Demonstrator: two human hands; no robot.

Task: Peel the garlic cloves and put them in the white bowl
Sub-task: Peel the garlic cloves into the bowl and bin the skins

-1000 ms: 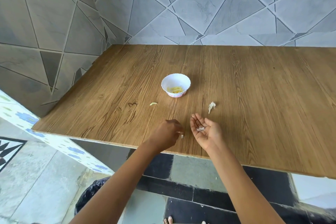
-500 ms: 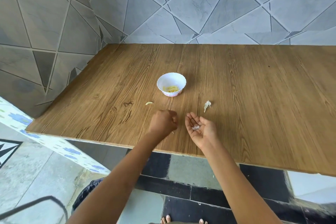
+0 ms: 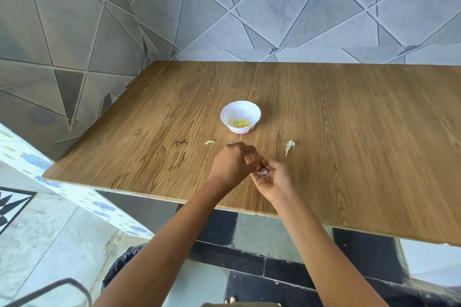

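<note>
Right hand (image 3: 274, 183) is cupped palm-up above the table's (image 3: 349, 182) near edge, fingers curled round a whitish garlic piece (image 3: 262, 172). Left hand (image 3: 233, 163) is curled, fingertips at that piece; whether it pinches cannot be told. Just beyond the grip to the right lies a skin scrap (image 3: 289, 147), and beyond to the left a pale sliver (image 3: 209, 142). Farthest beyond stands the white bowl (image 3: 240, 108), holding peeled cloves (image 3: 240, 122).

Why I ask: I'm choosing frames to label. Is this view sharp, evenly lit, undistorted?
Head view: even daylight, no glare on the brown wood-grain table; the white scalloped bowl is sharp; the left hand and right hand are motion-blurred, so the pale garlic scrap they hold is indistinct; wide-angle stretch at the edges.
</note>
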